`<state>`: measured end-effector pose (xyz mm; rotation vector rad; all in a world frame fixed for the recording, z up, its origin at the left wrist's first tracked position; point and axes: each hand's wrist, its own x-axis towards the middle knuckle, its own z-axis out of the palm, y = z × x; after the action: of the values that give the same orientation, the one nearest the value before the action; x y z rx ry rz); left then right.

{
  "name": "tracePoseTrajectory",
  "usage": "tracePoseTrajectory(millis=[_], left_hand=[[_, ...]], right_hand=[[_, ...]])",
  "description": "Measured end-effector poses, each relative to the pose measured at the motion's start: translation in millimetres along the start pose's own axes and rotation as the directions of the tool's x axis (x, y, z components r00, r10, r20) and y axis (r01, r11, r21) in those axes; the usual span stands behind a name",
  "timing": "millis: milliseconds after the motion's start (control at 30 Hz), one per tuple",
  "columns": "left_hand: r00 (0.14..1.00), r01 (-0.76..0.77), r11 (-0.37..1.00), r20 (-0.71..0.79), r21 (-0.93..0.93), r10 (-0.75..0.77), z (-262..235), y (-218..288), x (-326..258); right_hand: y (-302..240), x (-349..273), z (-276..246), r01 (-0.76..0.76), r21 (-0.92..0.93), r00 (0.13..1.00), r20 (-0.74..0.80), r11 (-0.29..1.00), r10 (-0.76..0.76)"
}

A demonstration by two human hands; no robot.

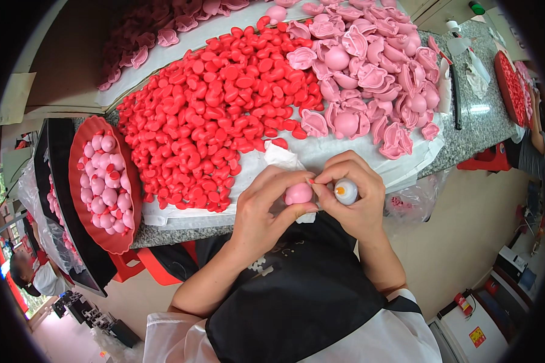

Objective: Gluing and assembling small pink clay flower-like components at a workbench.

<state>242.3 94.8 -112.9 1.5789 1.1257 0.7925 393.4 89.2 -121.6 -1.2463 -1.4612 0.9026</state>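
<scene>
My left hand is closed around a rounded pink plastic piece, held by thumb and fingers just above my apron. Close beside it, my right hand has a small white squeeze bottle with an orange tip tucked in its grip. Its thumb and forefinger meet at the pink piece's upper right edge, where a bit of red shows between the fingertips; the fingers hide most of it. Behind my hands lies a crumpled white tissue. Beyond it spreads a big heap of small curved red pieces.
Pink shell-like pieces are piled at the far right. On the left, a red scalloped tray holds rounded pink pieces with red bits. White paper covers part of the granite counter. Other people sit at both sides.
</scene>
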Motion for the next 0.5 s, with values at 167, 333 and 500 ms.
tracePoseTrajectory(millis=[167,333,500], left_hand=[[0.999,0.019,0.998,-0.025,-0.051,-0.020,-1.8,5.6,0.9],[0.999,-0.008,1.000,0.044,0.020,0.007,-7.8,9.6,4.5],[0.993,0.116,0.951,0.064,-0.285,-0.102,-10.5,5.3,1.0]], right_hand=[[-2.4,0.1,-0.5,-0.005,-0.023,1.000,0.020,1.000,0.006],[-8.6,6.7,-2.0,-0.022,0.000,1.000,-0.009,1.000,0.022],[-10.4,3.6,-11.7,-0.109,0.196,0.993,-0.017,0.975,0.114]])
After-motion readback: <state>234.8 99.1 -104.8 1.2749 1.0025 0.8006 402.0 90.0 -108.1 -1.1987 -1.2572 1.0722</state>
